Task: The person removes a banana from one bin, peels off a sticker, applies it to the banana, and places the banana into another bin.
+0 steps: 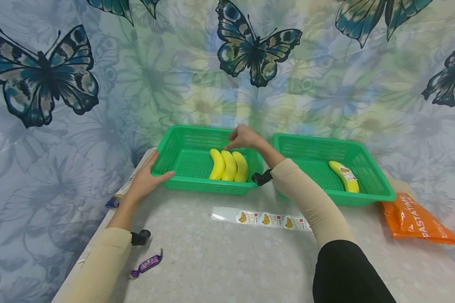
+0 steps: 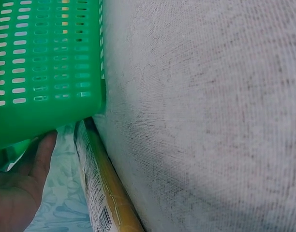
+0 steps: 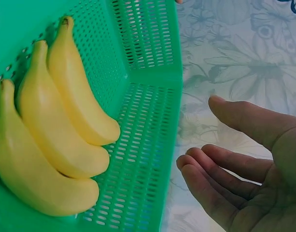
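My left hand (image 1: 145, 176) is spread at the near left corner of the left green basket (image 1: 208, 186), thumb over the front rim and straight fingers along the left side. In the left wrist view the fingers (image 2: 44, 152) reach up to the basket's edge. Three yellow bananas (image 3: 61, 116) lie side by side in that basket's right half. Over its back rim hangs my right hand (image 1: 244, 138), bent down at the wrist. The right wrist view shows its thumb and loosely bent fingers apart, with nothing between them.
A second green basket (image 1: 326, 196) at right holds one labelled banana (image 1: 344, 176). In front lies a strip of banana stickers (image 1: 265, 219), partly behind my right arm. A purple wrapped candy (image 1: 149, 264), an orange bag (image 1: 417, 221) and a long package (image 2: 107, 183) also lie around.
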`<state>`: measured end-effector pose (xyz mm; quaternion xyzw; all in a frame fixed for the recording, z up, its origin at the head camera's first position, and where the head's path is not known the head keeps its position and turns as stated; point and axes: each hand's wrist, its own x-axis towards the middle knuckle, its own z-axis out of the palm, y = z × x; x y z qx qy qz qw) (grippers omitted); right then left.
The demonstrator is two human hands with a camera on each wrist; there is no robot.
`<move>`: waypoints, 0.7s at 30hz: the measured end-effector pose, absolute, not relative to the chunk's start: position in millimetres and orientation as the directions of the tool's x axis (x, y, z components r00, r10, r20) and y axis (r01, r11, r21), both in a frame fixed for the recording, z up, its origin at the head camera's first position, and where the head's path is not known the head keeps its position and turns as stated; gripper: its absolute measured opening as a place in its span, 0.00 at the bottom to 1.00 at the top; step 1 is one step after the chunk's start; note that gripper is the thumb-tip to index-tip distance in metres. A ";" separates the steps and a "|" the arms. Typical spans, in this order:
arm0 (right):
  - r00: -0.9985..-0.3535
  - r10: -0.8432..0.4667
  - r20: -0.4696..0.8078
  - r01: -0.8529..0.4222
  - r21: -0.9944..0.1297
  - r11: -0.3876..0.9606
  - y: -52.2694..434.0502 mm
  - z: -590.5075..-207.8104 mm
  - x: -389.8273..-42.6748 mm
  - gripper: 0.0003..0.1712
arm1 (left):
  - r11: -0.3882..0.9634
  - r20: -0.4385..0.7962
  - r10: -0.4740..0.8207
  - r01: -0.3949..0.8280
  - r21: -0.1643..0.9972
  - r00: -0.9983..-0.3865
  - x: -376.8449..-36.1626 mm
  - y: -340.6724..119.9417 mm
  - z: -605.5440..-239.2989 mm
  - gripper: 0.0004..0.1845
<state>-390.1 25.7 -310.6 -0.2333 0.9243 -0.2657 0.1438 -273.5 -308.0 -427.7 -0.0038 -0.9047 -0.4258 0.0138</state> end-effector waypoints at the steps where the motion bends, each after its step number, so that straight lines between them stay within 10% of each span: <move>1: -0.848 -0.510 -0.148 -0.349 -0.568 0.746 23.5 -312.8 -392.5 0.30 | 0.642 0.028 -0.006 0.018 0.766 -1.000 -274.1 -308.4 -428.5 0.57; 21: -0.834 -0.476 -0.279 -0.297 -0.501 0.813 -12.5 -352.2 -440.8 0.18 | 0.645 0.044 -0.004 0.031 0.764 -0.999 -273.2 -312.0 -429.8 0.55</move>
